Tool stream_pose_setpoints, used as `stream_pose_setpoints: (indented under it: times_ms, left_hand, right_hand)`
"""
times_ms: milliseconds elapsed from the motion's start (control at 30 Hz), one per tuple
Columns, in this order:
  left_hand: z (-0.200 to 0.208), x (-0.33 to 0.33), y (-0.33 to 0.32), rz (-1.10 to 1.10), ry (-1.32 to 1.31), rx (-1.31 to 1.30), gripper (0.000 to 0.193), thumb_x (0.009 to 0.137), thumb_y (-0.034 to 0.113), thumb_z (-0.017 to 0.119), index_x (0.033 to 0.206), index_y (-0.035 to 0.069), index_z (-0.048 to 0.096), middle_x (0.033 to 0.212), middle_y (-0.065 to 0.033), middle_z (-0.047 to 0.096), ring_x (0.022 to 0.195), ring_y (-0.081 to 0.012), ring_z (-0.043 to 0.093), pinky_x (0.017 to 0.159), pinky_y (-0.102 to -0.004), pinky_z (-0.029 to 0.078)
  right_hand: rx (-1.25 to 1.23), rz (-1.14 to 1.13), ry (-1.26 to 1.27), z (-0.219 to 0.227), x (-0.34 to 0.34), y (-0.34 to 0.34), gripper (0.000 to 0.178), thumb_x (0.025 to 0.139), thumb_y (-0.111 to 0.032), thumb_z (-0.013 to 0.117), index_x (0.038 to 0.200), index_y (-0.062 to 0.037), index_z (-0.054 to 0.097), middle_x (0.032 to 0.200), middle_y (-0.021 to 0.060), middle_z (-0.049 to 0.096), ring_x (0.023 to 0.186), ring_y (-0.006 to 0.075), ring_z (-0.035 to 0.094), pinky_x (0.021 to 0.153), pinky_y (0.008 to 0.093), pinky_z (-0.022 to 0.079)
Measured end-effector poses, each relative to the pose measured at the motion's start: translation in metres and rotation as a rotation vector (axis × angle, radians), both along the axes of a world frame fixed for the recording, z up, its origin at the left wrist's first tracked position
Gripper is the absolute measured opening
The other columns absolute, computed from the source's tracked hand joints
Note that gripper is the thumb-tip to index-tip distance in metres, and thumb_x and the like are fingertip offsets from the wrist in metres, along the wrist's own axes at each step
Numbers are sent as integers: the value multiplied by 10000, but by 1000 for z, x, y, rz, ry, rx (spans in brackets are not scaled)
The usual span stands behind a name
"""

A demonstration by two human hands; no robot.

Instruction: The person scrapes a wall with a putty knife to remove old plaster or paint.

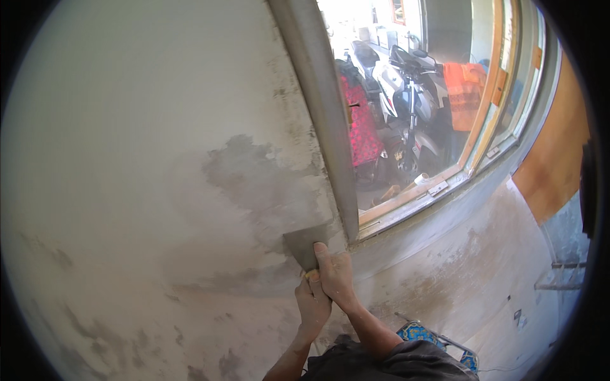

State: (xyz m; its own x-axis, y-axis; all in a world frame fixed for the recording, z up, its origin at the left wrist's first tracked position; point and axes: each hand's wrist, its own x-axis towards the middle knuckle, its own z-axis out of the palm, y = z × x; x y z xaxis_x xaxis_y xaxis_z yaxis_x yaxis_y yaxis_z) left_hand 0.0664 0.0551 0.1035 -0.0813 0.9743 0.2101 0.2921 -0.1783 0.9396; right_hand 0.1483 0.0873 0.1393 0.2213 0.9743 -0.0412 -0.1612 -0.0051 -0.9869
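On the left, a pale wall (121, 114) is filling much of the view, its lower part showing scattered dark smudges. Further right, a darker grey patch (254, 174) is spreading across the plaster, its upper edge looking ragged. At the lower right of this patch, a scraper (300, 244) is pointing its wide grey blade up and to the left, with its edge seeming to be lying against the wall. Below the blade, the left hand (313, 301) is closing its bent fingers around the handle area. Just beside and overlapping it, the right hand (337, 273) is gripping the scraper too, its thumb pressing on the lower part of the blade. Right of the scraper, a grey upright strip (324, 108) is leaning in the curved view, bordering the window. Through the glass, a pink cloth (363, 133) is hanging, a white motorcycle (394, 82) is standing, and an orange cloth (462, 89) is draping beside it. Below the window, a blue patterned chair (416, 331) is partly showing behind the person's dark clothing. Farthest right, a brown board (553, 159) is curving along the rim.
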Motion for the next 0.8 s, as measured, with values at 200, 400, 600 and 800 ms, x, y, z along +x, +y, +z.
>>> stream_pose_setpoints:
  times_ms: [200,400,600,800]
  left_hand:
    - [-26,10,5,44,-53,14,513,1037,362,317,783,-16,554,619,-87,559,586,-176,558,539,-348,424]
    - [-24,26,10,65,-127,-13,490,1027,346,347,795,-24,569,626,-120,588,577,-224,606,521,-359,434]
    - [-39,36,11,95,-121,57,474,1019,339,365,795,-25,570,614,-140,602,570,-245,630,507,-362,439]
    - [-2,36,19,8,-177,-8,353,994,285,427,1026,-35,572,688,-176,629,621,-307,656,567,-376,482]
  right_hand:
    - [179,-79,-90,-29,1,7,559,990,-324,530,604,68,624,474,30,528,459,83,485,429,306,377]
    - [106,-63,-160,-31,14,13,475,968,-258,552,651,86,638,453,103,522,432,125,487,453,350,393]
    - [130,-2,-126,-18,22,10,457,963,-255,557,672,86,645,507,80,572,470,134,530,486,318,429]
    - [182,-54,-135,10,24,15,386,953,-201,531,708,84,620,553,102,568,537,137,553,519,328,441]
